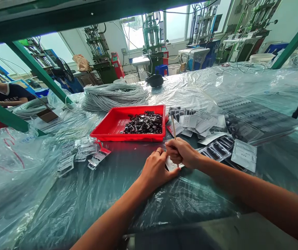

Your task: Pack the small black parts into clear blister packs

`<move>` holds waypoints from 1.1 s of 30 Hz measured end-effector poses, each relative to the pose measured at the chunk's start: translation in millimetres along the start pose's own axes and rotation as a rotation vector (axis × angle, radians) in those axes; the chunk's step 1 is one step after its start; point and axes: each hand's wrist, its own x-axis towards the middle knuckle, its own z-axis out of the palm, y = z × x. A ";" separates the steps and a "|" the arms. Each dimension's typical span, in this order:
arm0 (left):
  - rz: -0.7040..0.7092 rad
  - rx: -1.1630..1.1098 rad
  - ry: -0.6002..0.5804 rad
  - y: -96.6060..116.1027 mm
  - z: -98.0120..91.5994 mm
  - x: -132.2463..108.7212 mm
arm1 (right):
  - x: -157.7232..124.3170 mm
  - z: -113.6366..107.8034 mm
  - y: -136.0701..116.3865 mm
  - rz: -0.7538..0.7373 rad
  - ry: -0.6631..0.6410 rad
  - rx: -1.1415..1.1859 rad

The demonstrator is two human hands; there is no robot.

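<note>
My right hand (181,152) is closed around a thin wooden stick (173,126) that points up toward the red tray (104,132). My left hand (155,168) is closed in a pinch on a small clear plastic bag (170,165) lying on the table just below the right hand. The two hands touch over the bag. The red tray holds a heap of small black parts (144,124). Its left half is bare.
Filled small bags (214,151) lie in a pile to the right, and several more (86,152) lie to the left. Grey cable coils (114,95) sit behind the tray. Clear plastic sheeting (16,180) covers the table. A person (7,93) sits at far left.
</note>
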 end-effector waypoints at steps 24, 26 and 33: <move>0.030 -0.175 -0.028 -10.4 -7.6 6.3 | 21.2 3.3 35.3 -0.574 0.292 -0.093; 0.029 -0.181 -0.020 -12.0 -5.2 7.1 | 24.3 3.3 38.1 -0.584 0.323 -0.142; 0.023 -0.179 0.003 -13.5 -0.9 6.8 | 23.6 8.7 36.0 -0.533 0.408 -0.165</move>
